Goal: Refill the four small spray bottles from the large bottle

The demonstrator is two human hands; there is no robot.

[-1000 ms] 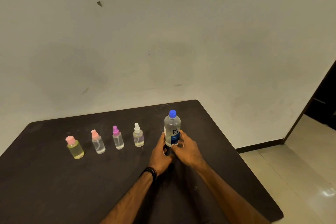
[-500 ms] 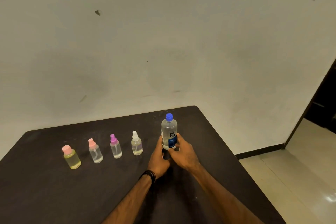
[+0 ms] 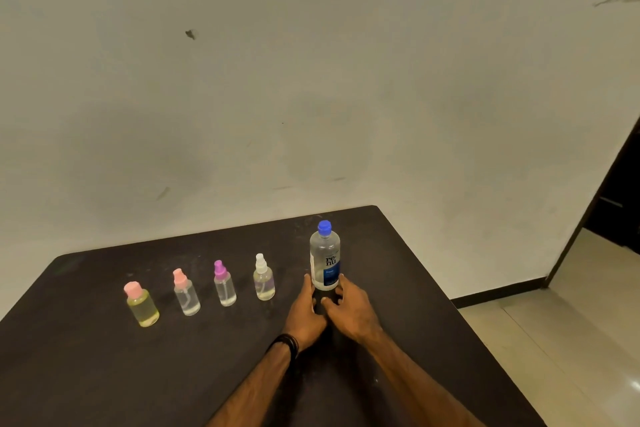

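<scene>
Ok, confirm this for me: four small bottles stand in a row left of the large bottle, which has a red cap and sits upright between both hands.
One detail is off: the large bottle has a blue cap, not red, as the head view shows. The rest stands: four small bottles in a row to its left, and it sits upright between the left hand and right hand.

The large bottle [image 3: 324, 258] is clear glossy plastic with a blue plastic cap [image 3: 324, 227] and a printed label. The table [image 3: 86, 374] is dark, matt and faintly scuffed. The floor tiles [image 3: 588, 340] shine; the wall [image 3: 311, 80] is matt and marked.
</scene>
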